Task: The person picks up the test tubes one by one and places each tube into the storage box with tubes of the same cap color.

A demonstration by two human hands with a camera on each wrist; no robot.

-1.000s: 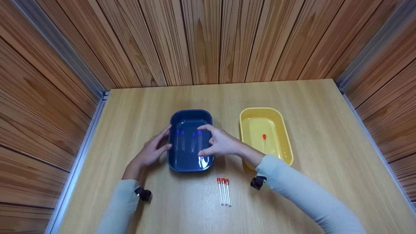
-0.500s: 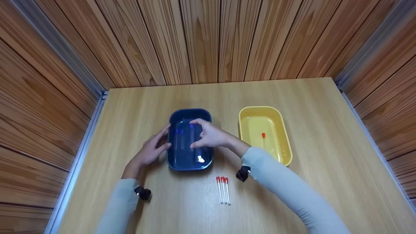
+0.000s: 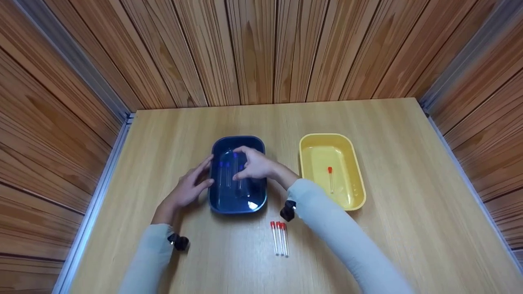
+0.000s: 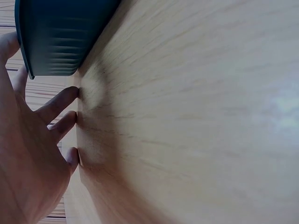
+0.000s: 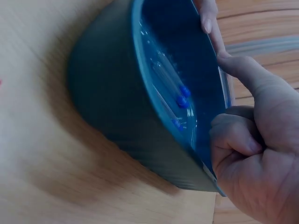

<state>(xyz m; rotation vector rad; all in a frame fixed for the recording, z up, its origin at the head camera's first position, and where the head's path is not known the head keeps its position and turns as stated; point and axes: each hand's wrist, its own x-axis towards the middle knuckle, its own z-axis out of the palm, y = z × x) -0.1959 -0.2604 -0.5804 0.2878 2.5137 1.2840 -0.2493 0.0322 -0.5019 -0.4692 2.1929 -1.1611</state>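
My right hand (image 3: 257,164) is over the blue plastic tub (image 3: 237,208), pinching a clear test tube with a blue cap (image 3: 235,156) lengthwise between thumb and index finger. Its other fingers are curled in, as the right wrist view shows. Beneath it, more blue-capped test tubes (image 5: 170,79) lie side by side on the tub's floor. My left hand (image 3: 188,188) is at the tub's left side, thumb and index finger touching the rim. In the left wrist view, the other fingers of the left hand (image 4: 32,149) are spread, with their tips at the tabletop.
To the right stands a yellow tub (image 3: 357,183) with one red-capped test tube (image 3: 330,177) in it. Several red-capped test tubes (image 3: 279,239) lie in a row on the wooden table (image 3: 388,134), in front of the tubs. Wood-panelled walls (image 3: 253,53) enclose the table.
My right hand has moved left and slightly away across the blue tub, carrying the pinched test tube with it. The left hand has stayed at the rim.
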